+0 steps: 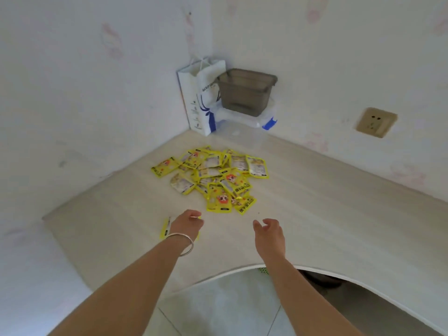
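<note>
A heap of several small yellow snack packets (213, 178) lies on the pale table (327, 214), towards its far corner. My left hand (186, 223), with a silver bangle on the wrist, grips yellow packets (166, 228) just in front of the heap; their edges stick out on both sides of the hand. My right hand (269, 235) hovers over the table to the right of it, fingers loosely curved and holding nothing, a short way from the nearest packet (219, 201).
In the far corner a white paper bag (198, 103) stands against the wall, beside a grey translucent bin (246, 92) stacked on a clear lidded box (242, 120). A wall socket (375, 121) is at the right. The table's near edge curves inward above the tiled floor.
</note>
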